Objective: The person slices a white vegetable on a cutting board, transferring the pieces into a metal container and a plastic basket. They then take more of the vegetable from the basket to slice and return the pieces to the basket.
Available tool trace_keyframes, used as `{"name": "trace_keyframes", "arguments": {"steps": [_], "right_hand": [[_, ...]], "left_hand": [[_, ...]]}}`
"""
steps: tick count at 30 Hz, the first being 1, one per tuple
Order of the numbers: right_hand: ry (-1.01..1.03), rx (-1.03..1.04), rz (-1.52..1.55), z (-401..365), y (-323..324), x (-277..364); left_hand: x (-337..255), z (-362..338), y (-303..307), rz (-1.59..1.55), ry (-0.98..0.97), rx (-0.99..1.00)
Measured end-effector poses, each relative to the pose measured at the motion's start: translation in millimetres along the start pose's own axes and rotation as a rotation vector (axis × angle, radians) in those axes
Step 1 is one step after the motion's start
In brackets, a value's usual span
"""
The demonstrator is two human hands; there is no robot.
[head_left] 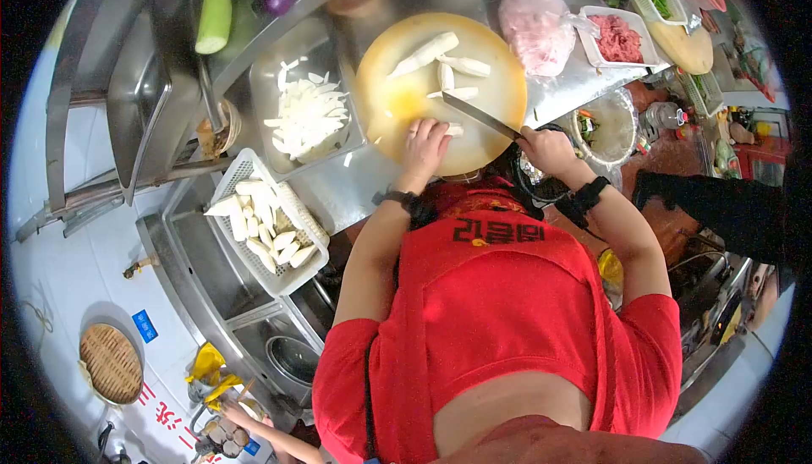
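My left hand (425,144) presses a short white vegetable piece (455,130) onto the near part of a round yellow cutting board (397,100). In my right hand (548,149) is a knife (480,115), its blade slanting across the board up to that piece. Several longer peeled white vegetable lengths (440,62) lie farther back on the board. Both wrists carry dark bands. My red shirt fills the lower middle of the view.
A steel tray of cut white slices (309,113) stands left of the board. A white basket of white chunks (266,223) rests over a sink (211,278). Minced meat in a tray (617,38) and a pink bag (535,28) lie at the right. Another person's black sleeve (719,206) reaches in.
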State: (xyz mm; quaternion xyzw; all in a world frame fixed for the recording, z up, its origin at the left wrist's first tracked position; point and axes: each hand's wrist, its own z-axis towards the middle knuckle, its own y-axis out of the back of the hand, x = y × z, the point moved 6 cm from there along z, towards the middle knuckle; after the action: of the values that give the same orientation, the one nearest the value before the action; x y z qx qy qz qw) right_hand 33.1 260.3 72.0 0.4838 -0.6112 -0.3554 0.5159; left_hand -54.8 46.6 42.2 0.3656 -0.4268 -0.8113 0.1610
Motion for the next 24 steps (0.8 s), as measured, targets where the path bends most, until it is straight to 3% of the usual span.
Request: {"name": "trace_keyframes", "arguments": {"steps": [3,5,22,24], "right_hand": [[0.029,-0.005,0.014,-4,-1,9],[0.032,0.015,0.027,-4,-8,17],[0.096,0.065,-0.028,9,-7,26],[0.028,0.131,-0.025,11,-17,30]], "left_hand": [[-6,-4,5,0.005,-0.082,-0.043],[6,-15,1,0.010,-0.016,-0.118],[7,-15,2,0.019,0.006,-0.081],[5,-16,3,-0.010,0.003,-0.098]]}}
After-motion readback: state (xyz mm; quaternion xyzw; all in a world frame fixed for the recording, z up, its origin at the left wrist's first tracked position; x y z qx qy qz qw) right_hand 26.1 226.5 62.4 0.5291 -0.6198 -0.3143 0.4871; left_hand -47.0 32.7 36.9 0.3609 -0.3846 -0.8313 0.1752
